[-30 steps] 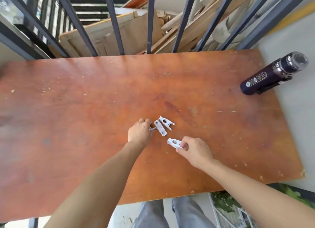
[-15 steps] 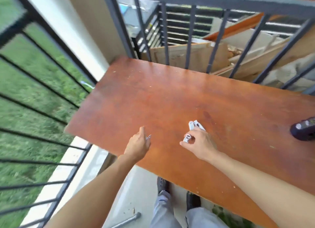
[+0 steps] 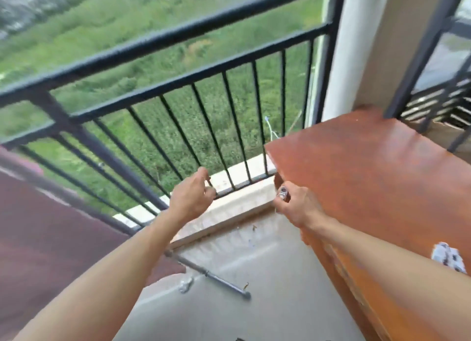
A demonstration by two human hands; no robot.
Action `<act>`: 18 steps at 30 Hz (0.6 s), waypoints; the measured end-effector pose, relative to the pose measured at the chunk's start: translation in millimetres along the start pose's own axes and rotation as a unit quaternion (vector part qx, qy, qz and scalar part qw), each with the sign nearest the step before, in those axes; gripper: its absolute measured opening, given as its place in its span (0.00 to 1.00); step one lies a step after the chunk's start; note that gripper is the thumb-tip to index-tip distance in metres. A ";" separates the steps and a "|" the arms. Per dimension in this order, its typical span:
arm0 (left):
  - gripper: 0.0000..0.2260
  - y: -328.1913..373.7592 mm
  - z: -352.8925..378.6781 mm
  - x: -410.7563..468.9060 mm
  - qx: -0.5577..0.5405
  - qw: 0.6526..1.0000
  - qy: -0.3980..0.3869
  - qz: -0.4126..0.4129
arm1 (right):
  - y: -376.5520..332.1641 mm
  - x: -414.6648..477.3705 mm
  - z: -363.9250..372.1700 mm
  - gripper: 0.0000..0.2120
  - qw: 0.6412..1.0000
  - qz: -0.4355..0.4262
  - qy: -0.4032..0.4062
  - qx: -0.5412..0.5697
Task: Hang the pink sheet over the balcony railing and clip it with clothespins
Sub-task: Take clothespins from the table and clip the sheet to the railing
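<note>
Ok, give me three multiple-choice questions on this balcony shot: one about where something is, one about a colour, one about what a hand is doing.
1. Where is the dark pink fabric sheet? A far left, by the metal balcony railing; B on the floor between the arms; C over the right arm.
2. What colour is that railing? A white; B black; C yellow.
3. What is the right hand doing? A hanging open, empty; B gripping a railing bar; C pinching a small white plastic clothespin.
Answers: 1 A, it fills the left edge below the top rail. 2 B, rails and bars are black. 3 C, the clothespin's end pokes out of its grip.
</note>
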State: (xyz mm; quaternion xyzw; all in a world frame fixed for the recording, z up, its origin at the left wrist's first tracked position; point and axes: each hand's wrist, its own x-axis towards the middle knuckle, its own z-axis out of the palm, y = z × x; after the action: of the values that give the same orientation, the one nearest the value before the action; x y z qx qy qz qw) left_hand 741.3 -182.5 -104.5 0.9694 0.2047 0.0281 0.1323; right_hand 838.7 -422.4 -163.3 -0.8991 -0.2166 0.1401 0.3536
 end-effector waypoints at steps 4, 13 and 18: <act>0.16 -85.9 -74.4 -43.4 0.079 0.991 0.102 -0.037 | -90.3 16.7 54.6 0.13 0.997 -0.064 -0.045 -0.004; 0.06 -237.0 -196.3 -87.9 0.104 0.958 0.240 -0.119 | -267.1 34.5 161.5 0.07 0.979 -0.155 -0.109 0.071; 0.06 -259.2 -247.3 -88.9 0.110 0.921 0.359 -0.100 | -348.4 62.4 175.3 0.07 0.959 -0.217 -0.133 0.122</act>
State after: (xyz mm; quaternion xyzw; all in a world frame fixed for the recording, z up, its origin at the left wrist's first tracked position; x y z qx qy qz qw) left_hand 532.2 70.5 64.3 0.8773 0.3358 0.3384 -0.0555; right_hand 720.6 -62.6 -51.4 -0.7538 -0.4330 0.2036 0.4504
